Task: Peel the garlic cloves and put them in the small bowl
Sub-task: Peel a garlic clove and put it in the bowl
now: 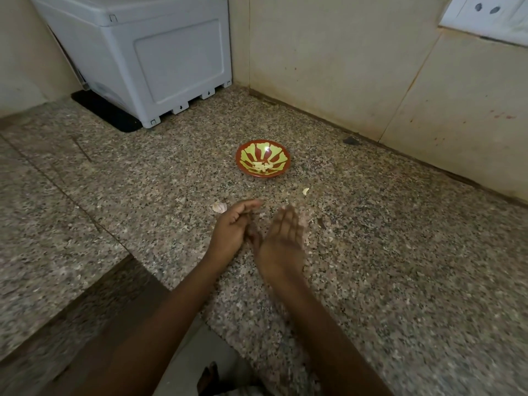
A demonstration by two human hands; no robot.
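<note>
1. Left hand (231, 228): fingers loose, a bit bent, palm facing the right hand.
2. Right hand (283, 241): blurry, fingers straight & together. Both hands are close above the counter (400, 252); can't tell if they touch.
3. Small bowl (258, 151), red w/ yellow, sits on the counter past the hands. Peeled cloves (263, 167) lie in it.
4. One clove w/ skin on (219, 207) lies just beside the left hand.
5. Pale bit (305, 191) lies btw bowl & right hand; clove or skin, can't tell.
6. Grey box (143, 52) stands in the back corner.

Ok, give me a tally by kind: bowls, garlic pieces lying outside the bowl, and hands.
Bowl: 1
Garlic pieces: 2
Hands: 2
Total: 5
</note>
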